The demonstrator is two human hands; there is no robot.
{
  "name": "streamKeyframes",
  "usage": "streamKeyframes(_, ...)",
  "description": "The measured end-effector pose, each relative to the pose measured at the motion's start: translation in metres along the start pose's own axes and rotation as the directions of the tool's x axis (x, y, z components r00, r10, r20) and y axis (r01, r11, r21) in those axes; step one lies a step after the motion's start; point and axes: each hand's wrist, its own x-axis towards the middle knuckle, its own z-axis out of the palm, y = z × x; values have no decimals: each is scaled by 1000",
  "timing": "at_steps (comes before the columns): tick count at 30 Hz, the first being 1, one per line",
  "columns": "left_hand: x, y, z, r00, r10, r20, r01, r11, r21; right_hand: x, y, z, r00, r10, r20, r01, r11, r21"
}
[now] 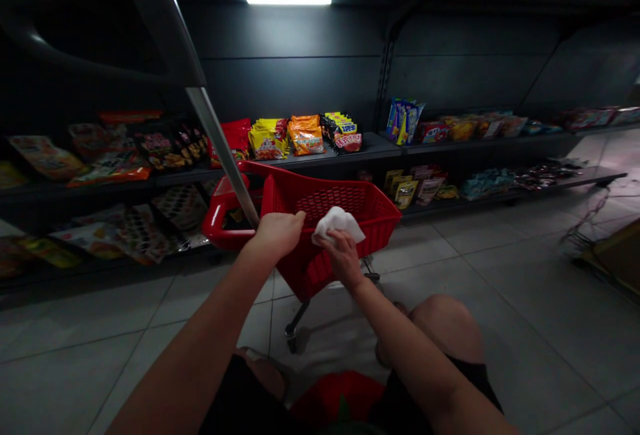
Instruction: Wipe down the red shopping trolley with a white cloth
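In front of me stands a red plastic shopping cart (pixel 313 275) on small wheels. My left hand (pixel 281 230) is closed over the near rim of its basket, close to the handle end. A white cloth (pixel 336 222) lies bunched over the same rim, farther right. My right hand (pixel 344 255) grips that cloth and presses it against the rim, fingers bent around it. The cart's red handle (pixel 213 218) sits at the left, with a grey metal pole (pixel 215 128) rising beside it.
Behind the cart runs a dark shelf (pixel 377 145) with several snack bags (pixel 306 135). A lower shelf holds more packets (pixel 406 192). Pale floor tiles (pixel 450 288) surround the wheels. My bent knee (pixel 445 322) is at the right, and a brown box (pixel 617 255) stands farther right.
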Motion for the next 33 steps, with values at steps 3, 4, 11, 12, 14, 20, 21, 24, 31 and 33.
streamKeyframes(3, 11, 4, 6, 999, 24, 38, -22, 999, -34, -13, 74, -22, 924, 315, -219, -329, 944, -32)
streamKeyframes(4, 15, 6, 8, 998, 38, 41, -37, 999, -39, -13, 90, -25, 850, 430, -305, -454, 891, -8)
streamKeyframes(11, 28, 13, 11, 992, 106, 70, -104, 994, -41, -3, 11, 28, 754, 604, -257, -537, 793, 287)
streamKeyframes(12, 29, 12, 11, 990, 111, 82, -108, 993, -39, -3, -13, 36, 831, 525, -181, -451, 828, 331)
streamKeyframes(14, 31, 10, 11, 987, 117, 110, -114, 993, -33, -1, -53, 45, 933, 353, -64, -295, 855, 426)
streamKeyframes(20, 36, 6, 12, 970, 136, 199, -130, 991, -40, 3, -78, 42, 953, 290, -87, -212, 843, 494)
streamKeyframes(21, 36, 6, 12, 969, 134, 207, -127, 991, -46, -1, -75, 44, 963, 263, -59, -207, 863, 461)
streamKeyframes(24, 37, 5, 14, 972, 113, 205, -102, 993, -63, -29, -63, 56, 990, 100, 100, -128, 938, 323)
streamKeyframes(31, 40, 7, 17, 979, 82, 188, -66, 994, -92, -32, -65, 48, 965, 14, 261, -76, 970, 232)
streamKeyframes(33, 39, 10, 16, 980, 83, 183, -67, 994, -91, -11, -78, 44, 980, -23, 197, -22, 974, 224)
